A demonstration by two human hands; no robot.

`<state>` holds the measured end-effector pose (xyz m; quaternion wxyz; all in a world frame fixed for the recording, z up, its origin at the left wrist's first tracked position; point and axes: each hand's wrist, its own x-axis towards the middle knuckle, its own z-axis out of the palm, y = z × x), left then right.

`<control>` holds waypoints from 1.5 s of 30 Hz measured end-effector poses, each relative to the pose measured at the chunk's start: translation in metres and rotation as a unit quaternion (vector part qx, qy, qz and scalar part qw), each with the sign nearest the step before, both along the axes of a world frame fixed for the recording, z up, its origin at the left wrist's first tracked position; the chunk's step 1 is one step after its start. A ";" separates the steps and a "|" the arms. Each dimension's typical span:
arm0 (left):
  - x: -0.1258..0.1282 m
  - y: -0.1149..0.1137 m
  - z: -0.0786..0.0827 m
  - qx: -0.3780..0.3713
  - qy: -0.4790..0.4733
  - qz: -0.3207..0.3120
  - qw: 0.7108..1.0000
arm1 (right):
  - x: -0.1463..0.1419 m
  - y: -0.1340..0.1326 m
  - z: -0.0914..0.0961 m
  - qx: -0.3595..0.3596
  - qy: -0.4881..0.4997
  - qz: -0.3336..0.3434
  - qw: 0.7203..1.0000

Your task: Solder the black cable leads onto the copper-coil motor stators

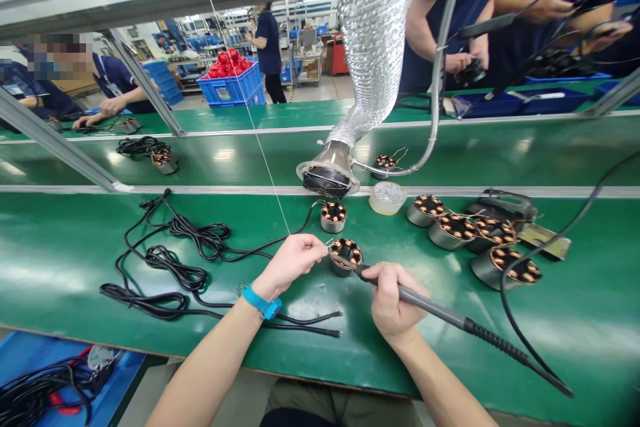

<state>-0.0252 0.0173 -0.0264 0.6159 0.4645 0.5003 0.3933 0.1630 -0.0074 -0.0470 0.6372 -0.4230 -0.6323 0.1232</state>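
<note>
A round motor stator with copper coils (pixel 345 255) lies on the green bench in front of me. My right hand (pixel 393 299) is closed round a grey soldering iron (pixel 440 312), and its tip touches the stator's near rim. My left hand (pixel 291 260) is pinched, holding a thin solder wire (pixel 260 140) that runs down from above to the same spot. A blue strap (pixel 261 301) is on my left wrist.
A silver fume-extraction hose (pixel 367 47) ends in a fan nozzle (pixel 327 177) just behind the stator. Several more stators (pixel 455 228) lie to the right, another stator (pixel 333 216) behind. Coiled black cables (pixel 170 260) lie on the left. Other people work across the bench.
</note>
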 end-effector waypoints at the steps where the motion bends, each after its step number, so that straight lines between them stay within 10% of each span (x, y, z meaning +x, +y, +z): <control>1: 0.000 0.000 0.000 0.000 0.001 0.000 1.000 | 0.000 0.000 -0.001 -0.020 0.008 -0.006 1.000; 45: 0.001 -0.001 0.005 -0.009 0.004 0.004 1.000 | 0.003 -0.001 -0.006 -0.030 0.026 -0.044 0.998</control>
